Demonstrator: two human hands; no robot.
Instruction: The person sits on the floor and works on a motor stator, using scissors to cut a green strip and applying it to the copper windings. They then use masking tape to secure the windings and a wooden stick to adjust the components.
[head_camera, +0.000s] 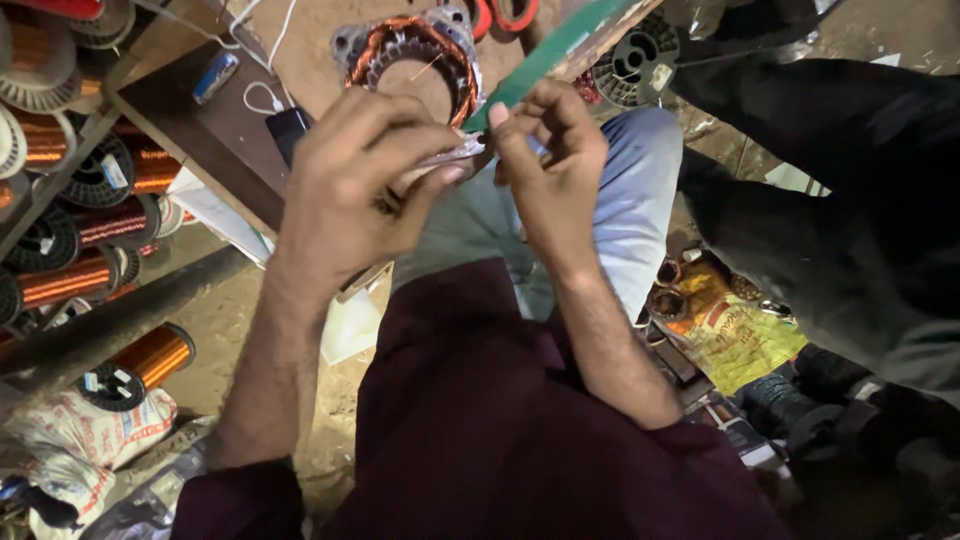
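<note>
Only a few packages around: a crumpled yellow bag (735, 340) with red print lies on the floor at right, a white printed sack (75, 445) sits bottom left, and small white labels (115, 172) mark the wire spools.

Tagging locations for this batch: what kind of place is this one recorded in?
Probably a motor rewinding or repair workshop. A stator wound with copper coils sits just beyond the left hand and right hand, and spools of copper wire crowd the shelf at left.
</note>
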